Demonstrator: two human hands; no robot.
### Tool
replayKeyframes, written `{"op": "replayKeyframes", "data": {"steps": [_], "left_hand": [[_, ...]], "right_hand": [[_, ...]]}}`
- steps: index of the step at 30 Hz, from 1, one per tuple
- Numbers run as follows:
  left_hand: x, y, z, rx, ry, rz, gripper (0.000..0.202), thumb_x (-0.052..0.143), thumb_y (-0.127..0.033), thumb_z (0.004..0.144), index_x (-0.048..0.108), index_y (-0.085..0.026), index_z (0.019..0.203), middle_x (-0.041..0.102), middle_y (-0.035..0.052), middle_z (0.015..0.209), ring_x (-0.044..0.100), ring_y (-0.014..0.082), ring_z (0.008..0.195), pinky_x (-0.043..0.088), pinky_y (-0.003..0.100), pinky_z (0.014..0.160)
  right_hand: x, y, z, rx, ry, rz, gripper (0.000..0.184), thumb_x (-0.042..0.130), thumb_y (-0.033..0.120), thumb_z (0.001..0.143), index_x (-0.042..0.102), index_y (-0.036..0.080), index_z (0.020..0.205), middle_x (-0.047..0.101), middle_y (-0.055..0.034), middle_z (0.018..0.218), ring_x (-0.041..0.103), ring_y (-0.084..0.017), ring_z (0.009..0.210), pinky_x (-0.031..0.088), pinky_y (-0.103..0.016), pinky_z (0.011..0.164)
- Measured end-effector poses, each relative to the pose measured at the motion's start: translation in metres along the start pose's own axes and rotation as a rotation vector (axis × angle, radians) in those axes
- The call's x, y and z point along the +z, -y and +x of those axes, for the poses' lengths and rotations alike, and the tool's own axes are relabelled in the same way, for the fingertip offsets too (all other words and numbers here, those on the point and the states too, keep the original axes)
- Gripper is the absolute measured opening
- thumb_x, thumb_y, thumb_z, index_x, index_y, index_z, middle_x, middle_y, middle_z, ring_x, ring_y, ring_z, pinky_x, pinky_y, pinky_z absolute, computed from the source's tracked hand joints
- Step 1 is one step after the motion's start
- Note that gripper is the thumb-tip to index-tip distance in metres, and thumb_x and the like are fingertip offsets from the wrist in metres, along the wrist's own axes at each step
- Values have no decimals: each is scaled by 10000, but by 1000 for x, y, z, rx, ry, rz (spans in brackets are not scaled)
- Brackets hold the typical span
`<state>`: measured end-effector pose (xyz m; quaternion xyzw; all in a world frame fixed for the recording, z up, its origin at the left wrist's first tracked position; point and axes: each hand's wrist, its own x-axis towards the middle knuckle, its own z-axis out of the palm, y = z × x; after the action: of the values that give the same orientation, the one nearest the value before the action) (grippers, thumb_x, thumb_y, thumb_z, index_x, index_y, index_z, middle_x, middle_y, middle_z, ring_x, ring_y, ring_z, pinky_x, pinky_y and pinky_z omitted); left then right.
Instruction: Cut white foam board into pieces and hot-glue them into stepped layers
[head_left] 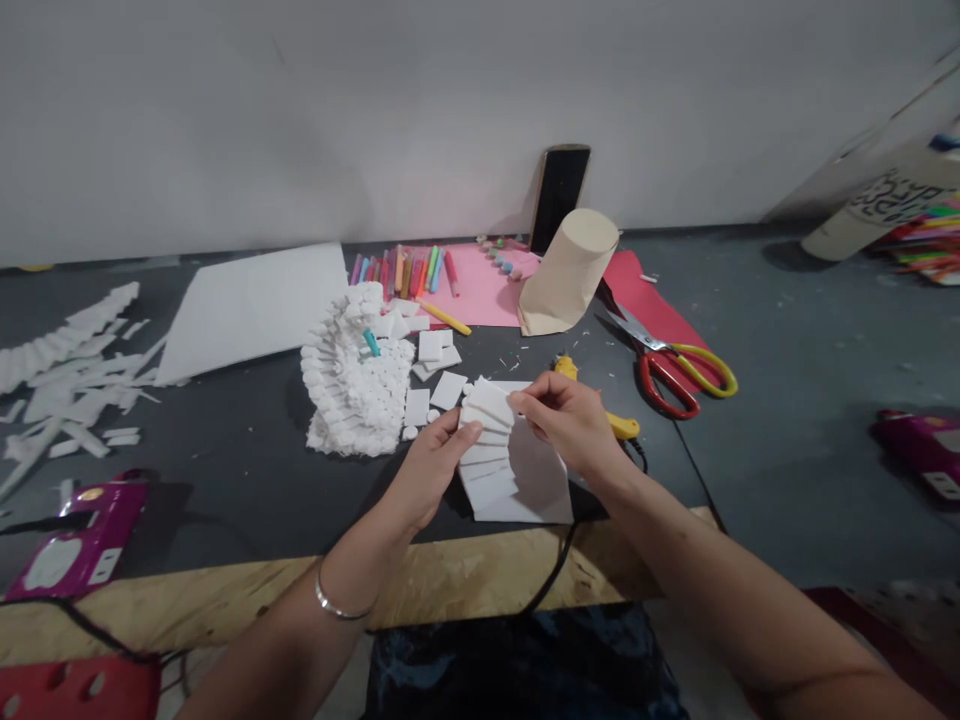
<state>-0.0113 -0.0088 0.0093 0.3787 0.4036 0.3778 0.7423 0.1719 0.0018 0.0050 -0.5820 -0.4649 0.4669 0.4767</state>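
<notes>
In front of me lies a white foam board (pixel 544 485) with thin foam strips (pixel 487 455) fanned over its left part like curved steps. At the left edge of these strips, my left hand (pixel 427 465) is closed, its thumb on top. My right hand (pixel 570 415) pinches the right end of the uppermost foam strip (pixel 487 402); its fingertips partly hide that end. Loose foam squares (pixel 448 389) and small round bits lie just left of the board. Behind my right hand is a yellow-handled tool (pixel 621 426), partly covered, with a black cord.
A textured white foam model (pixel 360 390) with a teal clip-like piece stands left. Scissors (pixel 660 360), a beige cylinder (pixel 574 265), a phone (pixel 561 195) and coloured pens (pixel 412 272) are behind. Foam scraps (pixel 82 390) and a purple device (pixel 82 535) lie far left.
</notes>
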Motion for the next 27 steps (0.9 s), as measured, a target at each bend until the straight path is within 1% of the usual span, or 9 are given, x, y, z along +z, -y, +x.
{"op": "replayKeyframes", "data": {"steps": [7, 12, 21, 27], "left_hand": [[0, 1, 1, 4, 11, -7, 364, 674, -377, 833, 667, -167, 1131, 737, 88, 1049, 675, 220, 922, 492, 337, 844], [3, -3, 0, -9, -11, -10, 377, 692, -379, 810, 675, -158, 1115, 737, 87, 1029, 673, 224, 907, 493, 338, 829], [2, -1, 1, -10, -18, -25, 358, 696, -368, 806, 682, -161, 1098, 741, 82, 1005, 674, 221, 886, 490, 339, 830], [2, -1, 1, -6, -11, -20, 380, 703, -374, 799, 676, -158, 1111, 738, 87, 1030, 674, 223, 902, 493, 328, 821]], "right_hand": [[0, -1, 0, -5, 6, 8, 313, 738, 444, 723, 535, 214, 660, 496, 66, 485, 371, -75, 428, 270, -237, 429], [1, 2, 1, 4, 4, 27, 320, 752, 434, 709, 526, 213, 658, 480, 74, 480, 355, -68, 422, 262, -235, 426], [1, 2, 1, 3, 1, 44, 329, 762, 440, 698, 530, 209, 660, 490, 71, 493, 366, -68, 424, 271, -235, 422], [2, 1, 1, -1, -18, 45, 338, 755, 447, 696, 524, 204, 652, 498, 69, 500, 368, -63, 421, 274, -224, 415]]}}
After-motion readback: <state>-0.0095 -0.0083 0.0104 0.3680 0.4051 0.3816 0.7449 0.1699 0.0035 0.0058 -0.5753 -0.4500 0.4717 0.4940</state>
